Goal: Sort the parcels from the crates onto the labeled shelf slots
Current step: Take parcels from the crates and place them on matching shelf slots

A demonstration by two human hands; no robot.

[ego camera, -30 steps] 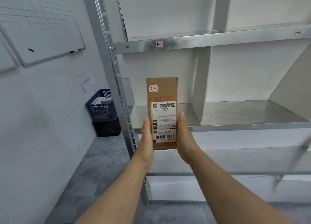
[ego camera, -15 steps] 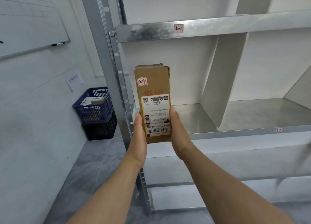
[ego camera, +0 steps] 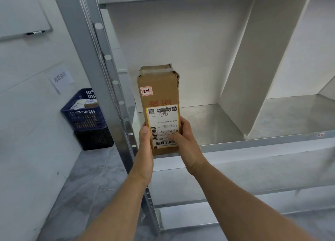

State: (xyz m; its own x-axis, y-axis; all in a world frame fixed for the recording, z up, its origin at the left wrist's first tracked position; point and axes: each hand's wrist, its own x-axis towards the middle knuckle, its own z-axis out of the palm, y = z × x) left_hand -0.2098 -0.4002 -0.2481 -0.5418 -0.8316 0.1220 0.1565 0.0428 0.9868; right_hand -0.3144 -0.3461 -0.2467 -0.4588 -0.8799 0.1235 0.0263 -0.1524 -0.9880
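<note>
A tall brown cardboard parcel (ego camera: 159, 96) with a white shipping label and a small red-edged tag stands upright between my hands. My left hand (ego camera: 145, 141) grips its lower left side and my right hand (ego camera: 184, 137) grips its lower right, thumb across the label. The parcel's bottom end is at the front lip of the left slot of the metal shelf (ego camera: 235, 143), just right of the upright post (ego camera: 101, 68). The slot behind it holds nothing. A blue crate (ego camera: 85, 112) with parcels sits on the floor at left.
A white divider panel (ego camera: 253, 77) separates the left slot from the one to its right. The blue crate rests on a black crate (ego camera: 94, 139) against the wall. A whiteboard (ego camera: 21, 14) hangs at upper left. A lower shelf level (ego camera: 235, 199) lies below.
I have come closer to the shelf and the parcel has moved forward to the front edge of the left middle slot. Both hands keep their hold.
</note>
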